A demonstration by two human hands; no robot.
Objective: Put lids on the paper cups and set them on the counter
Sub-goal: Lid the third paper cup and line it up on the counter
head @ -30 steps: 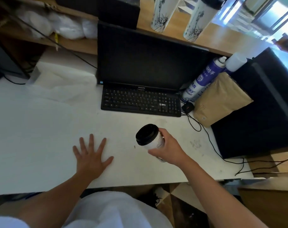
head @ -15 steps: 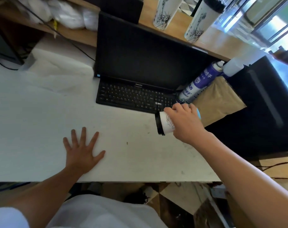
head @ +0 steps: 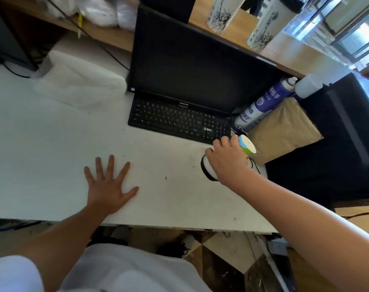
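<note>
My right hand [head: 227,161] is wrapped around a white paper cup [head: 245,145] with a black lid [head: 204,169]. The cup is tipped on its side, lid towards the left, its base towards the right, just above the white desk [head: 53,154] near the keyboard's right end. Much of the cup is hidden under my fingers. My left hand [head: 108,184] lies flat on the desk with fingers spread, holding nothing. Two tall printed cups [head: 223,11] [head: 263,28] stand on the wooden counter [head: 301,57] behind the monitor.
A black monitor [head: 196,66] and keyboard [head: 179,121] fill the desk's middle back. A blue spray can [head: 263,104], a brown paper bag [head: 284,131] and a black box [head: 337,133] crowd the right. Cables [head: 255,165] trail by the bag. White plastic sheeting [head: 78,85] lies back left.
My right hand carried the lidded cup from the desk's front towards the back right and tipped it onto its side. My left hand stayed flat on the desk.
</note>
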